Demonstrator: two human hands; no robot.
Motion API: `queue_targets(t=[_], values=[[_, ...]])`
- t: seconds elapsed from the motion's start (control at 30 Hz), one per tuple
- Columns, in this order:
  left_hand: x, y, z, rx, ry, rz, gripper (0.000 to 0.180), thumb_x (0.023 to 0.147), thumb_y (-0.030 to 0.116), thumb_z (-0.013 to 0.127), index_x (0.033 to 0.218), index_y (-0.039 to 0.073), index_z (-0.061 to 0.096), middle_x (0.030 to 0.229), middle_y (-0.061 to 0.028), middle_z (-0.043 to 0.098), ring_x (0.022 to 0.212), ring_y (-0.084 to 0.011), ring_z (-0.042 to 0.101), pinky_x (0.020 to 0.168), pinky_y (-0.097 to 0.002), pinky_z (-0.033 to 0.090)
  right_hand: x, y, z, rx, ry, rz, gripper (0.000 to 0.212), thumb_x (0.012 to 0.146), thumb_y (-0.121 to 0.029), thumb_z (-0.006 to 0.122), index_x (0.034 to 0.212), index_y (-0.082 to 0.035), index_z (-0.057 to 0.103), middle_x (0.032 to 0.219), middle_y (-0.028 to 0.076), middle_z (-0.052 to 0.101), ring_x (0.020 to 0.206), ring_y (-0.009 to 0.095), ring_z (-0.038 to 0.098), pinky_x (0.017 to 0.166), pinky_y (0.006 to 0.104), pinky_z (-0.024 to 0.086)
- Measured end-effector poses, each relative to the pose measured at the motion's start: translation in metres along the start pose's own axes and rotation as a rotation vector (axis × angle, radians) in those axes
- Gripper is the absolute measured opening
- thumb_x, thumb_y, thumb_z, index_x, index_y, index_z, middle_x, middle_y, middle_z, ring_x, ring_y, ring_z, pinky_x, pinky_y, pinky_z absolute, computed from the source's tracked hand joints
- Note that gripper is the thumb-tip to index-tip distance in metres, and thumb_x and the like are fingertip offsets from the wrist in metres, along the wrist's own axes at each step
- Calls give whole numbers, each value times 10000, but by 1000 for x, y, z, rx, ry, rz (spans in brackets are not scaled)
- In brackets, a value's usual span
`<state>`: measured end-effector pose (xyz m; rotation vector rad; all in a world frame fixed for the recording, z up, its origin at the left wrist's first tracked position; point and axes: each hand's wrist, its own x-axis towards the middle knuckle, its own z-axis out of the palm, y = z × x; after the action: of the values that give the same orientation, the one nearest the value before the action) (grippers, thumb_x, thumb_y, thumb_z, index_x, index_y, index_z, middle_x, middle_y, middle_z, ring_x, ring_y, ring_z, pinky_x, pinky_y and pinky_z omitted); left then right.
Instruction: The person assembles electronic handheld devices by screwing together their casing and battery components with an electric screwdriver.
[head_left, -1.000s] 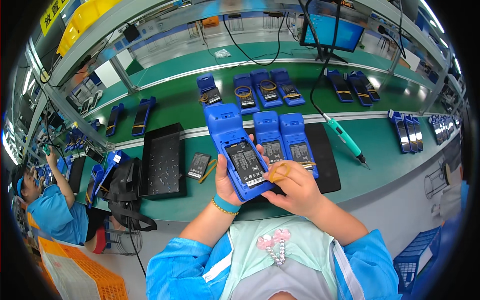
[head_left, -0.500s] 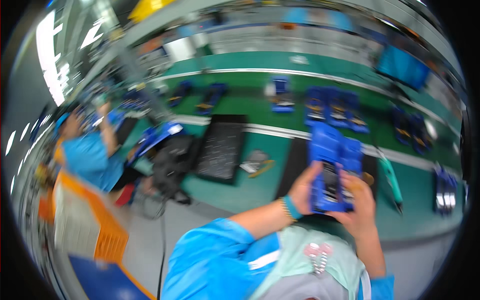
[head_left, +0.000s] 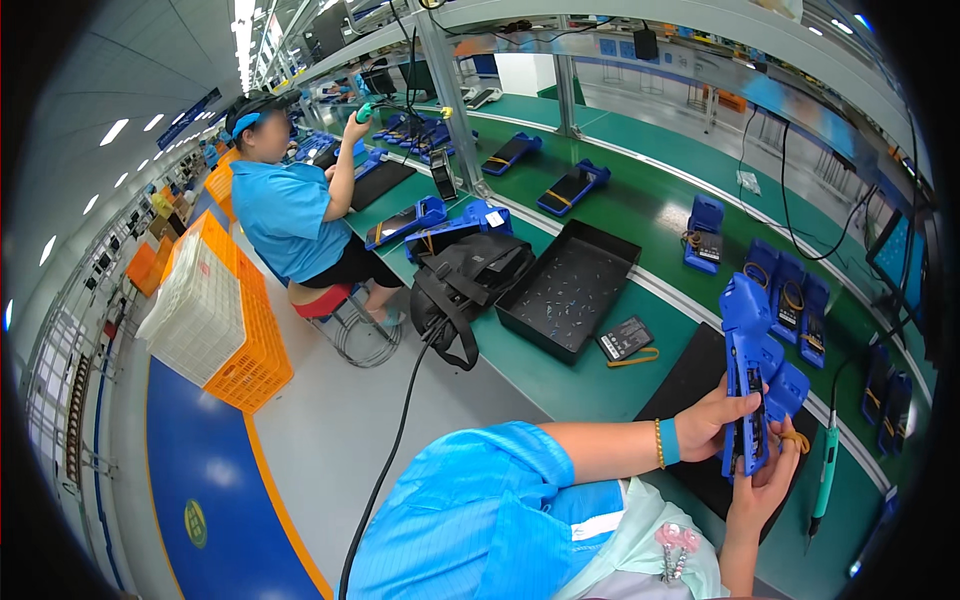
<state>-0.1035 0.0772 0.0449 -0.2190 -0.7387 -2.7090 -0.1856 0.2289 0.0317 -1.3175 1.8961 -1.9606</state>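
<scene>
My left hand (head_left: 706,422) grips a blue plastic device housing (head_left: 743,385), its thumb across the side. The housing stands tilted on edge, dark inner parts showing along it. At its lower end, my right hand (head_left: 762,492) has its fingers bent around the bottom. More blue plastic (head_left: 786,389) shows just behind; whether it is a separate piece I cannot tell. By the right fingertips is a tan rubber band (head_left: 797,440). Both hands are over a black mat (head_left: 688,385) on the green bench. A teal electric screwdriver (head_left: 825,468) hangs to the right of them.
A black tray (head_left: 568,290) with small scattered bits stands left, near a flat battery (head_left: 625,338) and a black bag (head_left: 470,280). Several blue devices (head_left: 790,290) lie along the green strip beyond. A co-worker (head_left: 290,190) sits far left beside orange crates (head_left: 250,340).
The view has swung left and sharpened, so the hands now appear lower right. The housing has turned from facing up to standing on edge; my right hand has moved to its lower end.
</scene>
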Motion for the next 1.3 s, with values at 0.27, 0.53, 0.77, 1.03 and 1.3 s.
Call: queue_targets(t=[0.27,0.53,0.77,1.03,1.3], values=[[-10,0,9,17,-51,3,600,932,324,732,1406,118,427,1258,-71,577,1195,-218,590,1022,-418,503,-10,-15,-22,-66,-29,-44,791,767,33,622,1497,59,316,1397,165,397,1340,297,490,1093,384,428],[-1,12,4,1,-129,8,534,913,320,749,1341,94,523,1264,-104,614,1168,-257,623,1034,-446,502,-1,-38,-23,-7,-20,38,951,631,35,689,1508,35,321,1357,161,399,1268,332,566,1103,426,444],[0,41,-9,169,-103,138,1089,737,591,810,1555,134,253,1470,-126,483,1384,-346,462,1121,-566,430,-12,-74,-67,-75,25,126,903,625,118,730,1453,57,377,1315,152,426,1249,297,591,1049,392,512],[-4,22,-4,266,-192,0,1204,687,509,899,1593,143,194,1508,-163,443,1398,-357,451,1133,-517,411,-5,-93,-49,-148,49,-117,822,653,44,786,1400,46,442,1290,159,488,1216,322,604,1065,418,498],[-11,2,-7,277,-197,-33,1183,701,321,921,1601,170,168,1506,-134,440,1379,-348,476,1155,-524,382,2,-93,-17,-518,-175,-250,674,678,-114,848,1281,12,574,1185,160,603,1141,342,607,1019,465,480]])
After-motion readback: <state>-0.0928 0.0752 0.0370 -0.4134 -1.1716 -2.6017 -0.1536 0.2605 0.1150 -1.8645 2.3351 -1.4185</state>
